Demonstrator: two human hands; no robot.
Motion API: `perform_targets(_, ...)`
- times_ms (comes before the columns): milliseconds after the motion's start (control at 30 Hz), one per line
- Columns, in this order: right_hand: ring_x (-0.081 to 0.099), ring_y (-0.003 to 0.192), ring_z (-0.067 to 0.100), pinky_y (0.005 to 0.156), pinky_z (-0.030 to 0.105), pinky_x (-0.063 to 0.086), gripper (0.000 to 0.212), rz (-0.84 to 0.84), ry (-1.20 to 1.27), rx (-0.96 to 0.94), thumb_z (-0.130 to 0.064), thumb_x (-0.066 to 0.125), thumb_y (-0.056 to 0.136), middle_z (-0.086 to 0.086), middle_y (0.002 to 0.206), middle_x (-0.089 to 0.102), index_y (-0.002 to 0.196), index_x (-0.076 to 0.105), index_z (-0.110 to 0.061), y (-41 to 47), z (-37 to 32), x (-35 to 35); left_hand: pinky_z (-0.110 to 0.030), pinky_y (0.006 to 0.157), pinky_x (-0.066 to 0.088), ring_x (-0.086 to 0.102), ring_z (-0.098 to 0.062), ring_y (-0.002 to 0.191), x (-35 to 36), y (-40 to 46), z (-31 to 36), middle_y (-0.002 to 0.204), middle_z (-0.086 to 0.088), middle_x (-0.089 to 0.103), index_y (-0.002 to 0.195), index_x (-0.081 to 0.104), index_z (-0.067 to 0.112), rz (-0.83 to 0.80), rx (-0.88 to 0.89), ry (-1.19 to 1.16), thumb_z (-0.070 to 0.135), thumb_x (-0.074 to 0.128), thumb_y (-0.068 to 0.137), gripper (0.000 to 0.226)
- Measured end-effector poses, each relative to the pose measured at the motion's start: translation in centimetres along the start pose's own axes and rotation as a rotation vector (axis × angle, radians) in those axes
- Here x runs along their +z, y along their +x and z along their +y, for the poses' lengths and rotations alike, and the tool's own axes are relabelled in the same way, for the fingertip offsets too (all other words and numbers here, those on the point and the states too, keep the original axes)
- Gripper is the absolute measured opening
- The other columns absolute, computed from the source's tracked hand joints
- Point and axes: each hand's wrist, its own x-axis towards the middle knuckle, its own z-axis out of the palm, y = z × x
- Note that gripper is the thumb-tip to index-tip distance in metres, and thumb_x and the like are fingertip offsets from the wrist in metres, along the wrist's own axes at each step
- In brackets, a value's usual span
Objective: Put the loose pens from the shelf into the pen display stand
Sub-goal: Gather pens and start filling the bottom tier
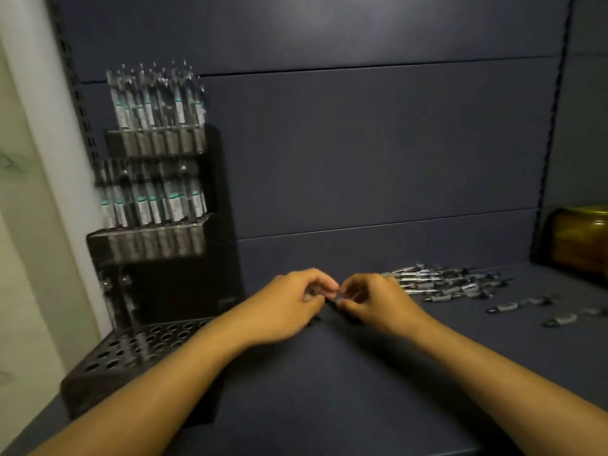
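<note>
Both hands meet mid-shelf, left hand point(289, 304) and right hand point(371, 301) pinching a pen point(332, 299). Pens point(437, 283) lie right; stand point(158, 232) left. Light, stiff, slippery: grip mid-barrel.

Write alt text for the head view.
Left hand and right hand meet over a dark shelf, pinching a blurred pen. Loose pens lie right; a partly filled pen display stand stands left.

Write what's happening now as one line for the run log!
left hand + right hand: together on pen | loose pens: on shelf, right | pen display stand: upper tiers filled, bottom holes mostly open
</note>
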Motion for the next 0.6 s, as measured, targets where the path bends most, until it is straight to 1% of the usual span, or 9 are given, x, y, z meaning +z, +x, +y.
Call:
perform_targets(67, 0.063, 0.105, 0.012, 0.088, 0.021, 0.046, 0.033, -0.112, -0.063, -0.023, -0.035, 0.070, 0.090, -0.003, 0.115, 0.069, 0.119, 0.066, -0.021, 0.9, 2.0, 0.3, -0.032, 0.102, 0.048, 0.062, -0.007, 0.106, 1.7, 2.2, -1.8, 0.126, 0.010, 0.063, 0.114, 0.057, 0.042, -0.045, -0.154, 0.192, 0.008, 0.048, 0.095, 0.040)
perform_targets(133, 0.056, 0.119, 0.017, 0.097, 0.028, 0.045, 0.041, -0.183, -0.090, -0.071, -0.037, 0.066, 0.092, -0.001, 0.129, 0.062, 0.129, 0.060, -0.021, 1.4, 3.0, 0.3, -0.035, 0.107, 0.043, 0.053, -0.015, 0.123, 2.9, 3.1, -3.2, 0.140, 0.005, 0.051, 0.130, 0.050, 0.038, -0.094, -0.292, 0.342, 0.003, 0.045, 0.091, 0.053)
perform_targets(200, 0.053, 0.125, 0.020, 0.100, 0.031, 0.044, 0.042, -0.234, -0.117, -0.105, -0.037, 0.064, 0.094, 0.002, 0.134, 0.058, 0.132, 0.057, -0.020, 1.9, 3.9, 0.3, -0.036, 0.113, 0.036, 0.043, -0.018, 0.134, 3.7, 3.1, -3.9, 0.147, 0.004, 0.042, 0.141, 0.043, 0.033, -0.117, -0.351, 0.457, 0.001, 0.044, 0.090, 0.060)
perform_targets(300, 0.055, 0.122, 0.024, 0.097, 0.031, 0.046, 0.035, -0.272, -0.157, -0.157, -0.032, 0.062, 0.094, 0.005, 0.130, 0.060, 0.127, 0.059, -0.019, 2.7, 4.9, 0.5, -0.037, 0.116, 0.029, 0.031, -0.020, 0.141, 4.4, 2.6, -5.0, 0.153, 0.004, 0.032, 0.147, 0.036, 0.030, -0.101, -0.392, 0.567, 0.004, 0.044, 0.092, 0.061)
perform_targets(400, 0.060, 0.115, 0.024, 0.095, 0.034, 0.050, 0.027, -0.285, -0.154, -0.210, -0.023, 0.058, 0.094, 0.003, 0.123, 0.065, 0.121, 0.064, -0.020, 3.2, 5.6, 0.8, -0.035, 0.113, 0.032, 0.034, -0.018, 0.139, 4.4, 2.3, -6.4, 0.151, 0.007, 0.035, 0.143, 0.039, 0.033, -0.045, -0.409, 0.623, 0.009, 0.043, 0.095, 0.054)
perform_targets(500, 0.063, 0.109, 0.022, 0.092, 0.034, 0.052, 0.026, -0.293, -0.163, -0.233, -0.022, 0.058, 0.093, 0.001, 0.119, 0.068, 0.118, 0.066, -0.022, 3.5, 6.6, 0.4, -0.032, 0.106, 0.036, 0.042, -0.013, 0.129, 4.6, 2.7, -7.2, 0.138, 0.012, 0.047, 0.131, 0.050, 0.038, 0.021, -0.319, 0.668, 0.020, 0.048, 0.099, 0.037)
perform_targets(600, 0.064, 0.107, 0.021, 0.088, 0.035, 0.054, 0.025, -0.281, -0.217, -0.243, -0.026, 0.059, 0.091, -0.003, 0.115, 0.069, 0.115, 0.066, -0.029, 3.7, 7.7, -0.4, -0.031, 0.106, 0.035, 0.044, -0.008, 0.119, 4.7, 3.3, -7.3, 0.127, 0.016, 0.050, 0.125, 0.053, 0.043, 0.003, -0.251, 0.600, 0.032, 0.051, 0.099, 0.028)
